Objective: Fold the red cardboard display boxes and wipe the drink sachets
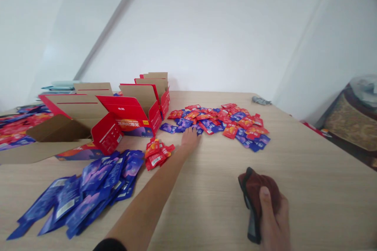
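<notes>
My left hand (190, 139) reaches far forward across the table. Its fingers stretch onto blue sachets at the near edge of a mixed pile of red and blue sachets (218, 117); nothing is lifted in it. At the lower right, my right hand (273, 215) is closed around a folded brown cloth-like item (259, 186) with black trim and a grey part beneath; its exact kind does not show. Left of my forearm lie a small heap of red sachets (157, 155) and a larger heap of blue sachets (103, 188).
Open red cartons (135, 119) with raised flaps stand at the left and back left. Behind them, more red and blue sachets (20, 127) lie at the far left. A grey crumpled object (260, 100) rests near the back right table edge. A patterned seat (353, 117) is beyond it.
</notes>
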A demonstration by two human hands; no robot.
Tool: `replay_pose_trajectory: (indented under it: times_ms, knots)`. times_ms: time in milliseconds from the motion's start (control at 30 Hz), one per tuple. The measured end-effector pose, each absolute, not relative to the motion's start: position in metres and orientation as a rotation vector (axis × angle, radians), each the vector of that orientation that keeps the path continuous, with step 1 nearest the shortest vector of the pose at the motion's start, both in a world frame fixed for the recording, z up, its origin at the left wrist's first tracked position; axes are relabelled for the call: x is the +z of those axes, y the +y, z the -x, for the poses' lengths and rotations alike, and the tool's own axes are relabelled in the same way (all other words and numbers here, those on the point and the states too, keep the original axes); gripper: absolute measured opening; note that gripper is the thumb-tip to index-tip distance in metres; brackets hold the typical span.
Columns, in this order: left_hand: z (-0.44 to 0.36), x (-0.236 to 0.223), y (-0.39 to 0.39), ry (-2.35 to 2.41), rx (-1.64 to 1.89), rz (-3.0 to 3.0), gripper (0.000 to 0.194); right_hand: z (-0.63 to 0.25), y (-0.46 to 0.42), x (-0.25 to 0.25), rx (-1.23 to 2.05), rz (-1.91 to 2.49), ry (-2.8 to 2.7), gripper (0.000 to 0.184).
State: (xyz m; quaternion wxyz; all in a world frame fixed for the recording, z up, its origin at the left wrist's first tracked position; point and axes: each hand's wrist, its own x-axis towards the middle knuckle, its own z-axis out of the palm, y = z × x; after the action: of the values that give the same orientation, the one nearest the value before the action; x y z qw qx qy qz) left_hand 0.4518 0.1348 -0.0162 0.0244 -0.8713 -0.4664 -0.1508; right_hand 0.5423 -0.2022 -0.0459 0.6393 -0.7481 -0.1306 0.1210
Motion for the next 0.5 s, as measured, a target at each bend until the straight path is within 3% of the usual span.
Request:
replay_pose_trajectory:
  times_ms: [500]
  knots:
    - [-0.440,0.019,0.128,-1.322,-0.118,2.806,0.037,-0.548,-0.200,-0.050,0.255,1.683,-0.343,0.077]
